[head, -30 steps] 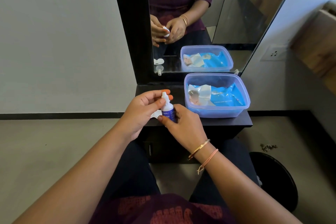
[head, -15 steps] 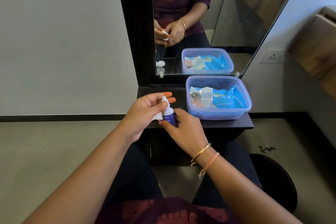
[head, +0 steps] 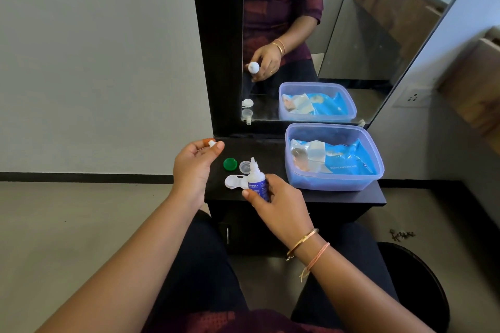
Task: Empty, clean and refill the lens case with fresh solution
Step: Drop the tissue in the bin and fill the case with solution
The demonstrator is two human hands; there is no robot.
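Left hand (head: pixel 196 167): raised over the left end of the shelf, thumb and fingertips pinching a small white bottle cap (head: pixel 211 143); the other fingers are curled in.
Right hand (head: pixel 281 205): wrapped round the lower body of the solution bottle (head: pixel 257 181), thumb on the near side, holding it upright just above the shelf's front edge.
Solution bottle: white with a blue label, its nozzle bare and pointing up. The label carries white lettering (a few letters show past the thumb, too blurred to read for certain).
Lens case (head: pixel 234 181): white, lying flat on the dark shelf (head: pixel 338 197) just left of the bottle; its left well stands uncovered, its right end is hidden behind the bottle.
Case lids: a green lid (head: pixel 230 164) and a clear lid (head: pixel 245 166) lie side by side on the shelf just behind the case, apart from it.
Plastic container (head: pixel 334 181): translucent blue-tinted tub with no lid, on the right half of the shelf, well apart from the case.
Contents of tub: a bright blue packet (head: pixel 349 159) with one line of pale print, not legible, and a crumpled clear wrapper on its left.
Mirror (head: pixel 297 35): stands behind the shelf and reflects the tub, the bottle in the right hand and the lids.
Bangles (head: pixel 303 242): two on the right wrist, one gold, one pinkish.
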